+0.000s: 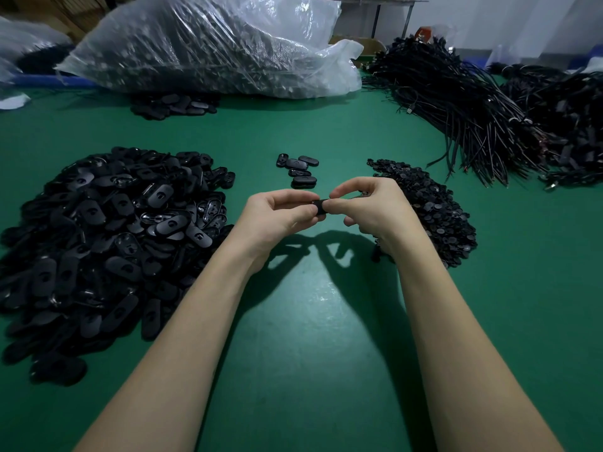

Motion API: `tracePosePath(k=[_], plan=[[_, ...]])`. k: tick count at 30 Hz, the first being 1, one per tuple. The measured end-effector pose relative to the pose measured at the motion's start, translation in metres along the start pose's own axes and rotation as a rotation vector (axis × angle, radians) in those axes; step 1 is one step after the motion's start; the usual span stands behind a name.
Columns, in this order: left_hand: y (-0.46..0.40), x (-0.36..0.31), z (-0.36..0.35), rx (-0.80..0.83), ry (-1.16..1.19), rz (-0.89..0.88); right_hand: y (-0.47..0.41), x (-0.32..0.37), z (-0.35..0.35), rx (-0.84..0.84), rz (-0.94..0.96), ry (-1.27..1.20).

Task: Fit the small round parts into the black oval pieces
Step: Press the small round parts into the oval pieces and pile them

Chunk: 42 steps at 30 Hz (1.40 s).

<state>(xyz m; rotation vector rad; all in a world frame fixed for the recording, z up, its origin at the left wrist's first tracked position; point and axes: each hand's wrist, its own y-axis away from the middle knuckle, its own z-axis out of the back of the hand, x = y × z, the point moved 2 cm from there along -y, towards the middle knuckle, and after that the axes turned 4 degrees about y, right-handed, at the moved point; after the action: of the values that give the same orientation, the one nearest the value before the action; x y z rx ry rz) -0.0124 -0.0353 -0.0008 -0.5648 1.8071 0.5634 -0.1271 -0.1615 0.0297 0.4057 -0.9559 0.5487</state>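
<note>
The fingers (293,208) of the left hand (274,220) and those of the right hand (368,207) pinch opposite ends of one black oval piece (320,207), held above the green bench (310,321) with its long axis running hand to hand. Whether a small round part is already seated cannot be told. The heap of round parts (437,210) lies just beyond the right hand, the pile of oval pieces (104,239) off to the left.
</note>
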Motion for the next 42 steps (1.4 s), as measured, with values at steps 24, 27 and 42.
tracePosePath(k=[24,27,42], plan=[[0.001,-0.005,0.005,-0.025,-0.13,0.012,0.006,0.006,-0.001,0.113,0.076,0.067],[0.002,-0.006,0.005,-0.018,-0.129,0.003,0.005,0.005,-0.003,0.09,0.092,0.07],[-0.001,0.001,0.003,-0.083,-0.307,-0.025,0.003,-0.001,-0.012,0.021,0.094,0.093]])
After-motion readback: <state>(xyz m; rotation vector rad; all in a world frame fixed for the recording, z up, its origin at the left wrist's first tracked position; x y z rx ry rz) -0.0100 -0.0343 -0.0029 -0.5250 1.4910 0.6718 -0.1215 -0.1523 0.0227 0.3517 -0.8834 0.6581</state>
